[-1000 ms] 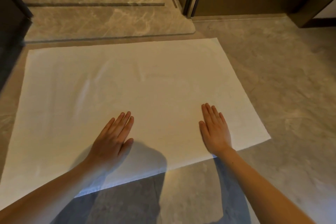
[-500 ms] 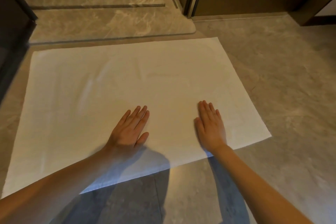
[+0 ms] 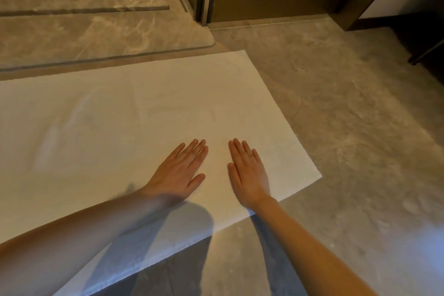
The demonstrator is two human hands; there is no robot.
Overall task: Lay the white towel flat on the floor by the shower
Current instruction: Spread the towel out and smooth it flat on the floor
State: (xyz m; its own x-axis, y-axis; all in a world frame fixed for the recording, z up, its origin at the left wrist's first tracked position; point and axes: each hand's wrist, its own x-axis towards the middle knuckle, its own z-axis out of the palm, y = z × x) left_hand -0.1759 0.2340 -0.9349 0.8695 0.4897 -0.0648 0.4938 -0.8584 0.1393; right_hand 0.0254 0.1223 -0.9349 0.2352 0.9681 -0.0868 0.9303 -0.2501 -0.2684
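The floor (image 3: 348, 108) was laid in grey-beige stone with pale marbled veining. A white towel (image 3: 115, 122) was spread directly on it, opened out into a single flat sheet, with only faint creases to be seen in its surface. Its left end was cut off by the edge of the view. Its far edge was set alongside a low marbled step (image 3: 101, 38) with a rounded corner, and a narrow strip of bare floor was left between them. A dark straight groove (image 3: 84, 10) was seen farther back in the marbled surface. The towel's near right corner was laid flat, and bluish shadows were cast across its near edge.
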